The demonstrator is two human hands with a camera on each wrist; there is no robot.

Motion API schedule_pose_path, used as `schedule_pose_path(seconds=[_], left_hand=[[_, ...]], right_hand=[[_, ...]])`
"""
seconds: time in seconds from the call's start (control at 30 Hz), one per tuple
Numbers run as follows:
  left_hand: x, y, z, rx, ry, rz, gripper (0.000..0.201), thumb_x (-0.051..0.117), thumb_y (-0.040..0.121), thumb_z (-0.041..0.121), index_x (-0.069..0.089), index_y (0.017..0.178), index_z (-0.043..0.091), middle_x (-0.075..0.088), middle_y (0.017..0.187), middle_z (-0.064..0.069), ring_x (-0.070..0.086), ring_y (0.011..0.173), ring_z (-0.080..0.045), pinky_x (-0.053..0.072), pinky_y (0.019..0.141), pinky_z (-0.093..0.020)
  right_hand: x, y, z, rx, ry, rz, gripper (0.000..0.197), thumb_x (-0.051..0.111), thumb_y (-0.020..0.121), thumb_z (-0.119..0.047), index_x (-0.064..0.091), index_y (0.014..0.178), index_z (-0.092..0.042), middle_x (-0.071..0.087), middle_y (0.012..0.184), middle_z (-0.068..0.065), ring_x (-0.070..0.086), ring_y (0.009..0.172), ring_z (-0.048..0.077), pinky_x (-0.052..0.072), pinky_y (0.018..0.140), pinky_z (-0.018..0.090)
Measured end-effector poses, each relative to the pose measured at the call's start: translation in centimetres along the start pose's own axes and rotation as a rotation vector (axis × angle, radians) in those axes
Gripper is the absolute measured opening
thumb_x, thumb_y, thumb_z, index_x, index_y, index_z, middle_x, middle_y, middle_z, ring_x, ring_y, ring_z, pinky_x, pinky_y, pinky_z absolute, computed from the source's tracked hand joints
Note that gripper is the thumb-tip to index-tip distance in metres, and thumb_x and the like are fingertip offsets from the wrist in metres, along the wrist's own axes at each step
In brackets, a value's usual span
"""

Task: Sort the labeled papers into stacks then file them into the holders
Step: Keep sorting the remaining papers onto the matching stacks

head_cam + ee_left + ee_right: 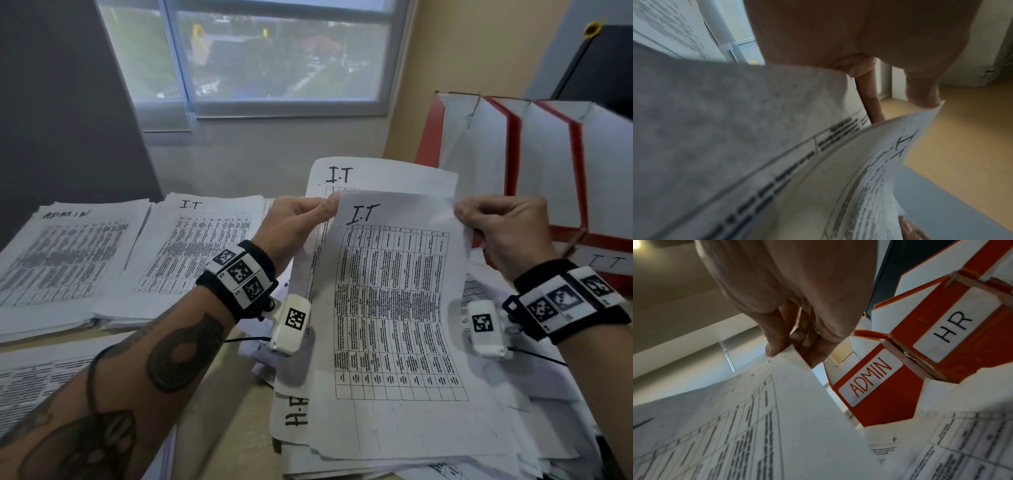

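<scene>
I hold up a printed sheet marked "I.T" by its top corners. My left hand pinches the top left corner together with a second "I.T" sheet behind it. My right hand pinches the top right corner. In the left wrist view both held sheets curve below my fingers. On the desk at the left lie an "ADMIN" stack and an "I.T" stack. Red and white holders stand at the right, labelled "ADMIN" and "HR".
A loose unsorted pile lies under the held sheets, with an "H.R" sheet sticking out at its left. Another printed stack sits at the near left. A window and a wall are behind the desk.
</scene>
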State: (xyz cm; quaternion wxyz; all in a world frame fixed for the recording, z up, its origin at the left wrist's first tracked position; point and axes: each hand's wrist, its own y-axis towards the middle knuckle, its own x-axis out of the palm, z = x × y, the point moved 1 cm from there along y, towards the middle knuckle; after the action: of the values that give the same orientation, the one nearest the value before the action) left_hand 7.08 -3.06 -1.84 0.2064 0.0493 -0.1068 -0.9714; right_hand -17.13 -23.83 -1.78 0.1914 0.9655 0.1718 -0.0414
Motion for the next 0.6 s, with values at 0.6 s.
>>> schedule_pose_path(seconds=[0.6], left_hand=[[-0.2, 0.9, -1.2, 0.047, 0.271, 0.183, 0.027, 0.082, 0.087, 0.041, 0.084, 0.095, 0.016, 0.081, 0.103, 0.003, 0.073, 0.106, -0.011, 0.054, 0.105, -0.049]], right_hand=[[0.9, -1.8, -1.6, -0.07, -0.376, 0.105, 0.024, 0.081, 0.088, -0.011, 0.078, 0.112, -0.014, 0.075, 0.105, 0.0, 0.073, 0.094, 0.021, 0.064, 0.084, 0.044]])
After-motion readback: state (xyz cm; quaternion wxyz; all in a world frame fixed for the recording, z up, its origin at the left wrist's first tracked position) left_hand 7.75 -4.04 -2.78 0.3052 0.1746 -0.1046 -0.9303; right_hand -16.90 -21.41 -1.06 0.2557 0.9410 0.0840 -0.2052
